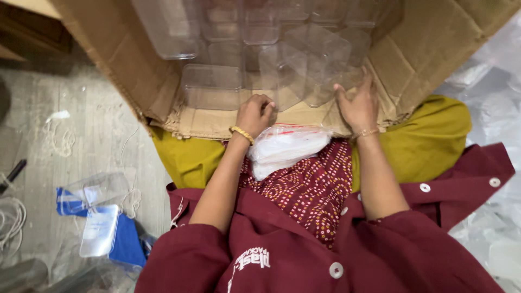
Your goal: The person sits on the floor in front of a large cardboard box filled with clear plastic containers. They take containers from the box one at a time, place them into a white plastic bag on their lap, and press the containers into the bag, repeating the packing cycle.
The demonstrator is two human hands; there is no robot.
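Head view, looking straight down at a seated person's lap. Cardboard box (pixel 429 49) lies open toward the person, filling 10 to 2 o'clock of frame, packed with clear plastic containers (pixel 217 87).

Left hand (pixel 254 114): curled into a loose fist at the box's front lip, near frame centre. Fingers tucked under; cannot tell whether anything is held inside them. Knuckles sit just beside the nearest clear container. Gold bangle (pixel 242 134) on that wrist.

Right hand (pixel 358 103): fingers spread wide, palm down, resting on a tilted clear container (pixel 320 59) at about 1 o'clock from centre. Touching it, not closed around it. Thin bracelet (pixel 364 133) on that wrist.

Stack of white plastic bags (pixel 282 152) lies on the lap between the two forearms, touching the box's front flap (pixel 206 122).

Person wears a maroon jacket (pixel 304 255) with white buttons over a dotted maroon garment (pixel 315 190); yellow-green fabric (pixel 429 141) spreads under the box at 3 and 9 o'clock.

Floor (pixel 87 114) at 9 o'clock: loose string. At 8 o'clock: clear container lid (pixel 99 230) on a blue bag (pixel 127 244). Crumpled clear plastic sheeting (pixel 488 97) at 3 o'clock.
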